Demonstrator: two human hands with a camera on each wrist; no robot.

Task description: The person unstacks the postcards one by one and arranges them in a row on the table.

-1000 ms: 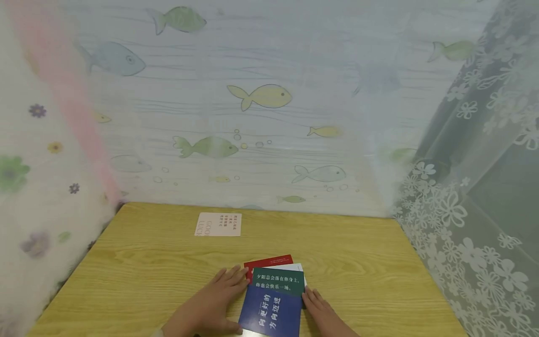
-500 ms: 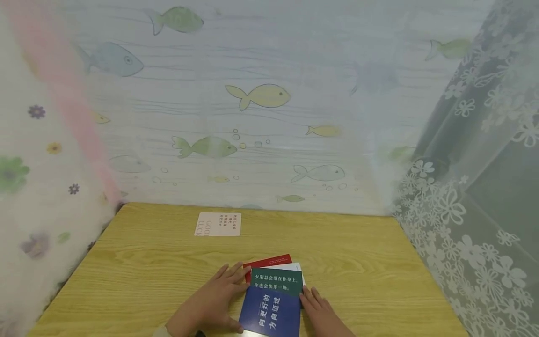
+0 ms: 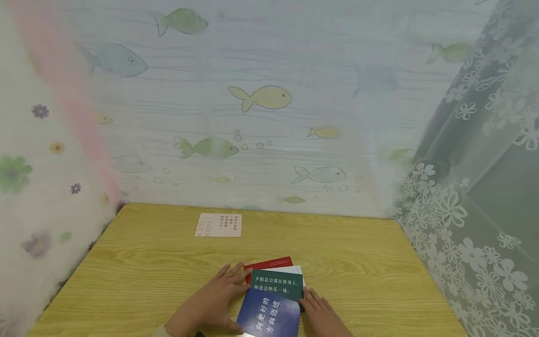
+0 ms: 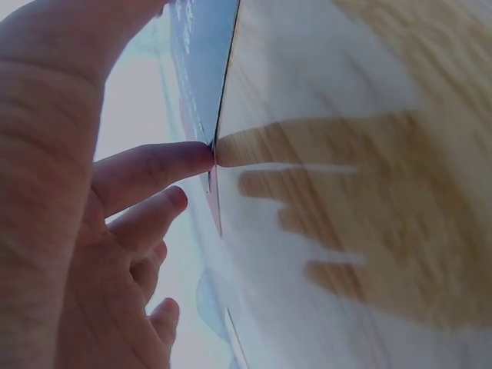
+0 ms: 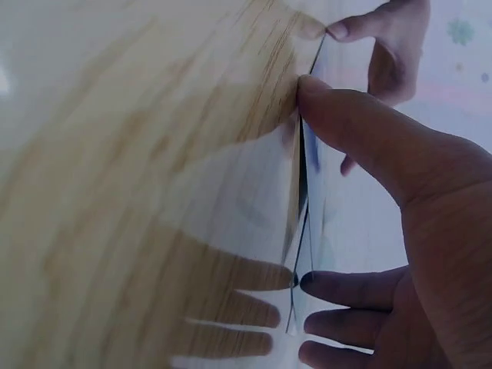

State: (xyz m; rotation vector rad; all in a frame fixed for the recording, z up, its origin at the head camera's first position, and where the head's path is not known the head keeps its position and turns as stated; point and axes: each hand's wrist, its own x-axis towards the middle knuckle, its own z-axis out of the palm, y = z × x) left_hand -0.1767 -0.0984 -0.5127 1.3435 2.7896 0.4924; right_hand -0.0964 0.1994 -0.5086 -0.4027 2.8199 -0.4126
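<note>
"Where do the cards sit, and how are their edges?"

"At the near side of the table (image 3: 168, 257); the blue card (image 3: 269, 316) overlaps the green card (image 3: 273, 276), its near edge reaching the bottom of the head view; a white card (image 3: 291, 269) and a red card (image 3: 269, 263) jut out beyond, askew."

"Room to move?"

"Wood runs past them to the far edge, and outward beyond each hand."

"What's in the way?"

"The left hand (image 3: 214, 299) at their left edges, the right hand (image 3: 322, 313) at their right; both have fingers extended, touching, neither clenched nor grasping."

"And around?"

"A pale card (image 3: 219, 225) lies well apart, near the far edge; fish-printed cloth (image 3: 269, 56) rises behind, flowered cloth (image 3: 25, 131) at left, lace (image 3: 455, 238) at right."

"Do the wrist views add anything?"

"The right one shows the thumb (image 5: 346, 115) against the card edges, with a narrow gap between edges below it; the left one shows a fingertip (image 4: 201, 156) meeting an edge, and the hand's reflection (image 4: 307, 142) in the glossy tabletop; the head view shows neither gap nor reflection."
</note>
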